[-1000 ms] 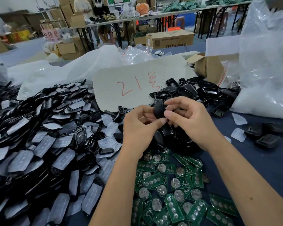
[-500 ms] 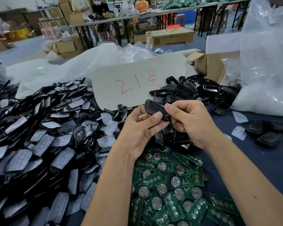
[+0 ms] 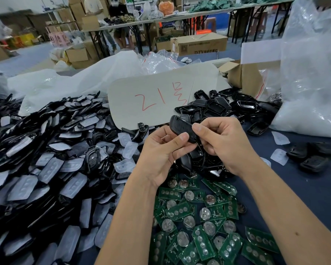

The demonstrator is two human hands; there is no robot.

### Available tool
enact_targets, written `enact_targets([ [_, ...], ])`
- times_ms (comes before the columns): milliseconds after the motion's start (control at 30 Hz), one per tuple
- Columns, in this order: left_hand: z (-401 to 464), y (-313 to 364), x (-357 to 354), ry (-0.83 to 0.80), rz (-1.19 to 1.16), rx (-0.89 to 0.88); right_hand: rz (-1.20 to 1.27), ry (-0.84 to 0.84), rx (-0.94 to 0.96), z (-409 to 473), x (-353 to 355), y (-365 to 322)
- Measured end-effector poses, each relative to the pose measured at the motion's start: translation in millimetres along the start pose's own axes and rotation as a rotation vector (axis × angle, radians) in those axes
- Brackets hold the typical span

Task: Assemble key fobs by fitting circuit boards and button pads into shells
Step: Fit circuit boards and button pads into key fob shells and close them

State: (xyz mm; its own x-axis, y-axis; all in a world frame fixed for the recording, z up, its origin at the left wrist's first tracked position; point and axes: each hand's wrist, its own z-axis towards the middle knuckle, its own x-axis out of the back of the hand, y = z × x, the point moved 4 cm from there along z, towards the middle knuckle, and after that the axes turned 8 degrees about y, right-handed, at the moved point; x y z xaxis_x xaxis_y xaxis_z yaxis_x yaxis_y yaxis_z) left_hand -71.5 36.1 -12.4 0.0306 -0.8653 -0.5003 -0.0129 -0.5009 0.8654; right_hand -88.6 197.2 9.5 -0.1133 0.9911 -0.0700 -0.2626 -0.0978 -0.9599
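Green circuit boards [image 3: 199, 222] with round silver coin-cell clips heaped at worktop's near edge, on dark blue cloth [image 3: 313, 188]. Above them, left hand [image 3: 161, 152] and right hand [image 3: 224, 144] both pinch glossy black fob shell [image 3: 182, 129] (smooth, rounded, tilted), thumbs pressed on top. Left side: big heap of frosted translucent button pads [image 3: 46, 169] among black shells. Beyond: open black shell halves [image 3: 227, 108], grey card [image 3: 161, 98] with red writing, clear plastic bags [image 3: 313, 83] at far right corner.
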Motion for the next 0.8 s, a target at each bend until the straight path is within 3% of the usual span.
enact_targets([
  [100, -1, -1, 1, 0.08, 0.091, -0.03, -0.158, 0.024, 0.099, 0, 7, -1],
  [233, -4, 8, 5, 0.294, 0.546, -0.322, -0.39, 0.059, 0.23, -1, 8, -4],
  [400, -16, 17, -4, 0.328, 0.669, -0.448, -0.45, 0.061, 0.247, -1, 10, -9],
  [633, -21, -4, -47, 0.319, 0.642, -0.329, -0.354, 0.13, 0.041, -15, 48, -1],
  [800, -19, -55, -117, 0.239, 0.868, -0.161, -0.612, 0.262, -0.049, -32, 111, -5],
])
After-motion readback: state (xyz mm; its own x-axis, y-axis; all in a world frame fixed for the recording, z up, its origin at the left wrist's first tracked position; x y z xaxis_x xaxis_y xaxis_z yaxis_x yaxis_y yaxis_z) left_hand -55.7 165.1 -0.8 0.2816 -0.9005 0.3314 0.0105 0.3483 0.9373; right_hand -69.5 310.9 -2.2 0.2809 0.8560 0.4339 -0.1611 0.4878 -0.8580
